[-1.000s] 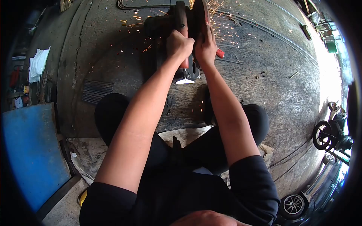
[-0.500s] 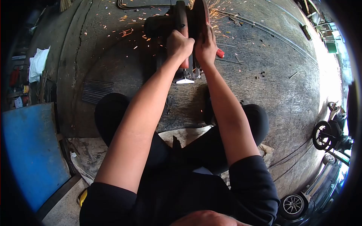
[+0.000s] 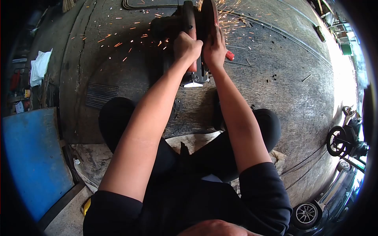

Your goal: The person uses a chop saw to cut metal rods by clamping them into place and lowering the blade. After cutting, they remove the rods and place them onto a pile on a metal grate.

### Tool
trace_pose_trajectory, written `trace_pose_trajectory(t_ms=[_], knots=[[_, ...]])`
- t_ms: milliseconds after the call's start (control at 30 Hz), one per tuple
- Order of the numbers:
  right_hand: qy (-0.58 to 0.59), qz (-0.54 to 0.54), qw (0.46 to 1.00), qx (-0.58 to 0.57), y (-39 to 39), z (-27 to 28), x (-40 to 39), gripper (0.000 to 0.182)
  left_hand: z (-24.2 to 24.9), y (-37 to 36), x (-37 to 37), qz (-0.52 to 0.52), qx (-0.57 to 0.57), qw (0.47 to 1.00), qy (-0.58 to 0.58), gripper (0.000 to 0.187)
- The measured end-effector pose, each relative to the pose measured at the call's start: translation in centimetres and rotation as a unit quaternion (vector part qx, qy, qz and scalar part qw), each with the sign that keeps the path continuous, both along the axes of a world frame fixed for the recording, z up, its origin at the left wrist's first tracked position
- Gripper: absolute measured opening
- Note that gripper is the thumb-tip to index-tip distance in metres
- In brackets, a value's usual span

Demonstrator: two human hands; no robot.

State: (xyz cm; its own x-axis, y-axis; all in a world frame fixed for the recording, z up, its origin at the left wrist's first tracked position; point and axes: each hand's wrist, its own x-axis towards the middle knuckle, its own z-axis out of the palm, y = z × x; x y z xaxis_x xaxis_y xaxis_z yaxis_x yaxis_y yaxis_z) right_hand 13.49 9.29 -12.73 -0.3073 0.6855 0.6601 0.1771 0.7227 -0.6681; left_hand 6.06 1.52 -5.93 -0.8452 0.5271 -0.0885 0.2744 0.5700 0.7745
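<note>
A cut-off saw (image 3: 189, 19) stands on the worn floor in front of me, throwing orange sparks to both sides. My left hand (image 3: 188, 48) is closed around its upright handle. Beside it, my right hand (image 3: 214, 49) lies with fingers stretched forward along the round reddish guard (image 3: 212, 15). Whether the right palm presses on anything beneath is hidden. A red knob-like part (image 3: 230, 55) shows just right of that hand. At the near end of the saw is a pale metal foot (image 3: 193, 84). The cutting point is hidden behind the machine.
Short dark bars (image 3: 101, 94) lie side by side on the left. A blue panel (image 3: 33, 157) and white bag (image 3: 40, 67) are farther left. Long rods (image 3: 283, 33) stretch across the right floor. A motorcycle (image 3: 346, 139) and car (image 3: 315, 208) stand at far right.
The spark pattern has shifted, with more streaks flying left and lower. Both hands and the saw hold nearly the same position.
</note>
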Motion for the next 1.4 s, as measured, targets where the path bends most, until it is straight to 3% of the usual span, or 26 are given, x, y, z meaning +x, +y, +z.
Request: trace_pose_trajectory(t_ms=[1400], knots=[[-0.010,-0.013,1.000,0.002,-0.13,-0.32,0.13,0.045,0.05,-0.28,0.31,-0.001,-0.006,1.000,0.006,0.039]])
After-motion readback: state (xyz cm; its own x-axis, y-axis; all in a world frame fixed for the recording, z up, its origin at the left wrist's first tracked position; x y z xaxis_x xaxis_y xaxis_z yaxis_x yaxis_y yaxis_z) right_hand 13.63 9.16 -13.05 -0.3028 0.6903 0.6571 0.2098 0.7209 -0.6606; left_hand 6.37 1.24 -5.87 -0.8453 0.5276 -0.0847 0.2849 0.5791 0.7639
